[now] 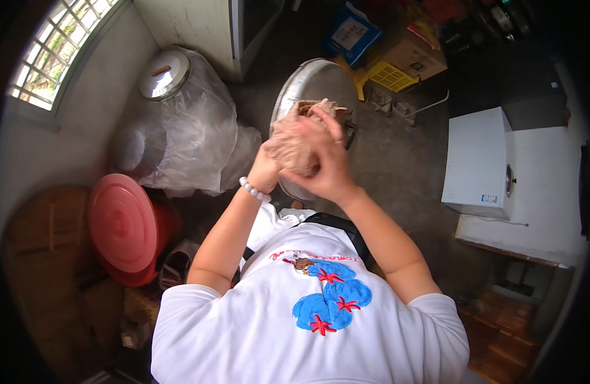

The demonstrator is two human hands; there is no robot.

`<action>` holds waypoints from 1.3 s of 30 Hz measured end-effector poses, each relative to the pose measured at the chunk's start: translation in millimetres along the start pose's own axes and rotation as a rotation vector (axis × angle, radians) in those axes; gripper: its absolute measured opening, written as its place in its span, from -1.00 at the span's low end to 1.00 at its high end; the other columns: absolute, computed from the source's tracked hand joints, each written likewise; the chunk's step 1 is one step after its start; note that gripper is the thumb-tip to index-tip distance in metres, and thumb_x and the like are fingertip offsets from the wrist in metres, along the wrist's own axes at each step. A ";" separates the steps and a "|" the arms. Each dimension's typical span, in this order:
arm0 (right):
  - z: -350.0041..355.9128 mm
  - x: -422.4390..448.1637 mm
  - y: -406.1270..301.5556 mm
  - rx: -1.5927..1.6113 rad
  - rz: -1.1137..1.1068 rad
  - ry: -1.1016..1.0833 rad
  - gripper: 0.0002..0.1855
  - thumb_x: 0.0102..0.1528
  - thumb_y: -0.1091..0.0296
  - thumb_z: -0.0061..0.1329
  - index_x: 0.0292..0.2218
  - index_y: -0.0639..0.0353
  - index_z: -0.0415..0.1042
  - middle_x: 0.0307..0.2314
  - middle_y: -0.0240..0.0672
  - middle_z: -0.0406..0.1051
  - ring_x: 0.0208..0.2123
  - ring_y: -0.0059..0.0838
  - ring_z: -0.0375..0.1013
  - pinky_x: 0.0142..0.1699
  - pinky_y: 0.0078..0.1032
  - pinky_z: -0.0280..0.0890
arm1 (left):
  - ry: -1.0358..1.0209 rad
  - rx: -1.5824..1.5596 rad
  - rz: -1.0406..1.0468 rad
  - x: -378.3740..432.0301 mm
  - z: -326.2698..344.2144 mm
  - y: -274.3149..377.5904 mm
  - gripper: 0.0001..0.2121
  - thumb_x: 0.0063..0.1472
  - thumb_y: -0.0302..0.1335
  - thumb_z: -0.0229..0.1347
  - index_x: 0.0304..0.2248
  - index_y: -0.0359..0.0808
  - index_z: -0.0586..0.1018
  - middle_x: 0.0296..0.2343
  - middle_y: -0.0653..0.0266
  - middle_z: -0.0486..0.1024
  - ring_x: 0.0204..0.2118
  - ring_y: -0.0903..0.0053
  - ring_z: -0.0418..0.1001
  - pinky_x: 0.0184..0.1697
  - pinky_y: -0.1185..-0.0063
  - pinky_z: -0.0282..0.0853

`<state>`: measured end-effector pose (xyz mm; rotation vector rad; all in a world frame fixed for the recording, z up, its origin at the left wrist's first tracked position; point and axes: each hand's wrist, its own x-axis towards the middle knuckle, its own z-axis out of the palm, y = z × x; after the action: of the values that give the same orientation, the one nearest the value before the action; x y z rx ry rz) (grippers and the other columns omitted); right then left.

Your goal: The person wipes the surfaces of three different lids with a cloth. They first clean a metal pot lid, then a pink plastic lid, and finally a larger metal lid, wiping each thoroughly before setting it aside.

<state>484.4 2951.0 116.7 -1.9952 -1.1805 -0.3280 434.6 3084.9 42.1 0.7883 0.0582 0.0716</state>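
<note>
A crumpled pinkish-brown cloth is bunched between my two hands, in front of my chest. My left hand, with a beaded bracelet at the wrist, is largely hidden under the cloth and holds it from the left. From the right, my right hand grips the cloth with curved fingers, blurred by motion. Beneath the hands lies a large round metal surface, partly covered by the hands and cloth; its exact kind cannot be told.
Left stand a metal lid, clear plastic sheeting over containers, and a red bucket with a pink lid. Beyond are a blue bag, a cardboard box and a yellow basket. A white appliance is at right.
</note>
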 end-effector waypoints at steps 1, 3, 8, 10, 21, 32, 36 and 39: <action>6.4 0.6 -2.2 -0.117 -0.025 0.030 -0.26 -0.31 0.17 0.26 -0.02 -0.03 0.35 -0.08 -0.34 0.29 0.09 -0.09 0.12 0.17 -0.17 0.03 | 0.069 -0.090 -0.026 -0.2 11.8 -3.5 -0.66 0.05 -0.54 0.19 -0.14 -0.38 0.50 -0.16 0.30 0.48 -0.13 0.57 0.44 -0.02 0.60 0.33; 6.3 5.6 0.5 -0.239 -0.047 0.069 -0.33 -0.31 0.14 0.25 -0.08 -0.09 0.41 -0.11 -0.38 0.32 0.05 -0.12 0.13 0.14 -0.16 0.04 | 0.016 0.168 0.193 4.2 21.8 -7.8 -0.67 0.06 -0.55 0.18 -0.14 -0.39 0.50 -0.17 0.31 0.49 -0.13 0.58 0.43 -0.01 0.60 0.33; -33.0 65.3 47.1 -0.153 -0.006 0.366 -0.49 -0.29 0.25 0.22 -0.20 -0.04 0.45 -0.22 -0.39 0.39 -0.11 -0.23 0.24 0.02 -0.25 0.13 | -0.116 0.379 -0.211 3.6 32.7 5.9 -0.71 0.03 -0.55 0.19 -0.21 -0.42 0.52 -0.31 0.34 0.52 -0.28 0.67 0.42 -0.19 0.63 0.35; -66.4 89.2 91.4 -0.068 0.250 0.424 -0.59 -0.19 0.43 0.18 -0.22 0.08 0.45 -0.29 -0.39 0.42 -0.20 -0.29 0.32 -0.06 -0.34 0.22 | -0.138 0.342 -0.086 -1.6 43.8 4.7 -0.76 0.01 -0.55 0.22 -0.29 -0.44 0.54 -0.42 0.37 0.52 -0.39 0.71 0.40 -0.28 0.65 0.35; -40.0 33.4 34.3 -0.205 -0.136 0.177 -0.51 -0.25 0.19 0.18 -0.19 -0.10 0.48 -0.21 -0.49 0.45 -0.08 -0.32 0.29 0.07 -0.31 0.09 | -0.127 -0.080 -0.307 1.3 38.1 6.2 -0.48 -0.04 -0.66 0.18 -0.02 -0.38 0.37 -0.13 0.19 0.45 -0.10 0.49 0.44 0.01 0.49 0.35; -39.4 20.8 14.8 -0.197 -0.157 -0.108 -0.57 -0.24 0.21 0.18 -0.24 -0.04 0.49 -0.28 -0.42 0.47 -0.19 -0.28 0.35 0.00 -0.33 0.15 | 0.007 -0.338 -0.276 -6.3 44.2 -1.3 -0.48 -0.01 -0.67 0.15 0.00 -0.34 0.33 -0.13 0.18 0.45 -0.08 0.46 0.43 0.01 0.43 0.37; -58.2 54.9 69.6 -0.229 0.217 0.213 -0.56 -0.22 0.38 0.17 -0.21 0.02 0.46 -0.27 -0.37 0.49 -0.23 -0.25 0.38 -0.09 -0.34 0.26 | -0.067 -0.297 -0.358 -10.3 49.7 6.2 -0.47 -0.03 -0.63 0.17 -0.01 -0.29 0.35 -0.12 0.25 0.44 -0.08 0.46 0.43 0.01 0.43 0.36; -57.4 53.8 60.6 -0.245 0.258 0.179 -0.59 -0.22 0.30 0.17 -0.24 0.03 0.48 -0.30 -0.29 0.49 -0.22 -0.23 0.38 -0.11 -0.34 0.28 | -0.036 -0.299 -0.348 -13.9 53.4 6.0 -0.47 -0.03 -0.63 0.16 0.00 -0.30 0.34 -0.11 0.24 0.44 -0.07 0.45 0.43 0.02 0.43 0.35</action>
<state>572.5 2926.7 155.3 -2.2459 -0.7902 -0.5268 424.8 3050.2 84.3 0.4717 0.1462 -0.2590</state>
